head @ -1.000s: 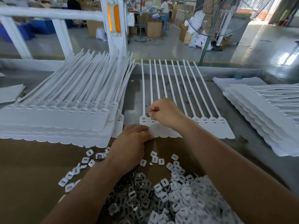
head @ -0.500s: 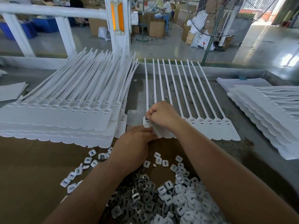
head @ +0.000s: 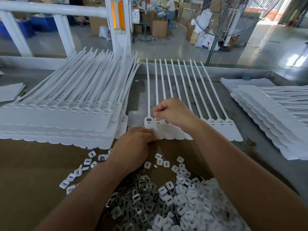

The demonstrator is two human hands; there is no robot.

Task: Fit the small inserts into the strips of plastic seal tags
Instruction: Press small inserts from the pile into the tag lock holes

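A strip [head: 221,129] of white seal tags lay flat under both hands, its tails running away from them. The left hand [head: 133,145] curled its fingers over the strip's near edge, gripping it. Just beyond it, the right hand [head: 173,112] hovered over the tag heads, fingertips pinched together; whether they held an insert could not be told. Loose inserts [head: 175,197] lay heaped below both wrists. Stacked strips [head: 58,117] sat left of the left hand.
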